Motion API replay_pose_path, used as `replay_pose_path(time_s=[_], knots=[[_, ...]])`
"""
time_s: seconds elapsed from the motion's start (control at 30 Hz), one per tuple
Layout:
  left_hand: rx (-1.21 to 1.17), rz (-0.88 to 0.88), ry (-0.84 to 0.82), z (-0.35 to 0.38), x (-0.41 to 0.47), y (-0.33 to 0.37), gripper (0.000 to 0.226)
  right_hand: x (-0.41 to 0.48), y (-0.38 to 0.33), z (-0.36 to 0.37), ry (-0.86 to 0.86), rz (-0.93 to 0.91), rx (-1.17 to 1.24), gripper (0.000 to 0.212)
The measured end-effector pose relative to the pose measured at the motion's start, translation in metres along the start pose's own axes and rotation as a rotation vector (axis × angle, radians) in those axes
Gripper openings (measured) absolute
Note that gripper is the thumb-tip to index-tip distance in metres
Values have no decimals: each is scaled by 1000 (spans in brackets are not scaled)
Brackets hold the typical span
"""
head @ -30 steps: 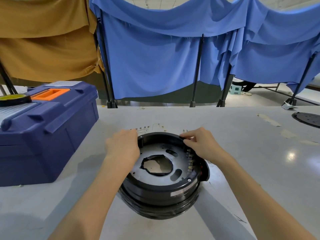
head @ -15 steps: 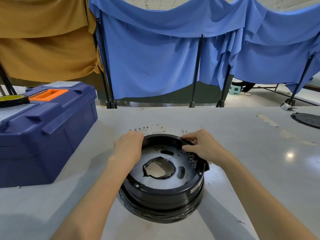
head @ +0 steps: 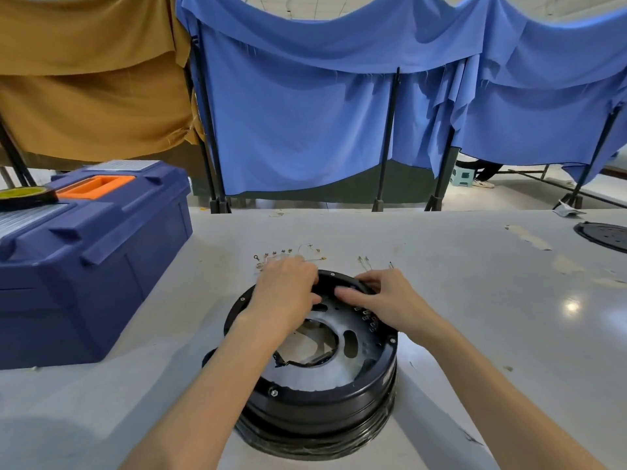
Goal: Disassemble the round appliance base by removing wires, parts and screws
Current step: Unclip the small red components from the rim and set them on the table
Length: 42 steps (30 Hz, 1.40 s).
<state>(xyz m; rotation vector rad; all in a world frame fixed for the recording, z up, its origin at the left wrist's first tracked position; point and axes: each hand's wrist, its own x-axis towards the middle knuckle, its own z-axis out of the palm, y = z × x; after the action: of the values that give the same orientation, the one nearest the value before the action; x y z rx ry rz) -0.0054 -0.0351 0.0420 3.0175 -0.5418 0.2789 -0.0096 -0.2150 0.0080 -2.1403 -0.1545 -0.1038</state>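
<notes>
Head view: base [head: 322, 405] on grey table [head: 475, 317], left hand [head: 285, 293] and right hand [head: 386, 296] gripping its far rim. Toolbox [head: 84, 266] left of base, screws [head: 274, 255] just beyond, curtains [head: 305, 123] behind; wide tabletop right of base.

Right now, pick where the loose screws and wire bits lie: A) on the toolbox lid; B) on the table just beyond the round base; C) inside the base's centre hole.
B: the loose screws and wire bits lie on the table, just past the far rim of the round base.
</notes>
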Motion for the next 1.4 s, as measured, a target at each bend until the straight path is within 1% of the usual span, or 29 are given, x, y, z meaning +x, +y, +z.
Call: replay_pose_path(time_s=[0.07,0.13,0.23,0.3,0.37,0.47,0.53,0.6,0.7,0.83,1.17,1.33,1.4], knots=[[-210,5,-81,2,4,7,32,0,-1,5,61,31,-13,54],[-296,6,-157,3,8,11,32,2,1,10,75,57,-1,64],[-327,20,-183,6,13,13,25,4,1,11,57,88,103,54],[-332,40,-160,11,13,12,21,8,4,8,53,96,169,47],[-355,56,-123,16,12,12,26,10,6,6,45,85,161,42],[-346,64,-85,22,10,11,30,12,12,9,92,60,147,47],[-335,74,-65,26,8,10,30,13,14,13,134,47,180,48],[-337,87,-47,29,6,9,30,13,15,18,147,49,286,44],[-327,93,-31,32,7,10,30,11,19,25,164,109,467,37],[-302,95,-14,35,7,13,28,8,23,27,129,152,652,29],[-305,110,-21,37,5,16,28,9,22,32,169,169,721,32],[-329,123,-4,39,7,15,28,9,22,32,178,159,740,41],[-329,108,-4,40,8,15,28,8,22,32,174,164,737,38]])
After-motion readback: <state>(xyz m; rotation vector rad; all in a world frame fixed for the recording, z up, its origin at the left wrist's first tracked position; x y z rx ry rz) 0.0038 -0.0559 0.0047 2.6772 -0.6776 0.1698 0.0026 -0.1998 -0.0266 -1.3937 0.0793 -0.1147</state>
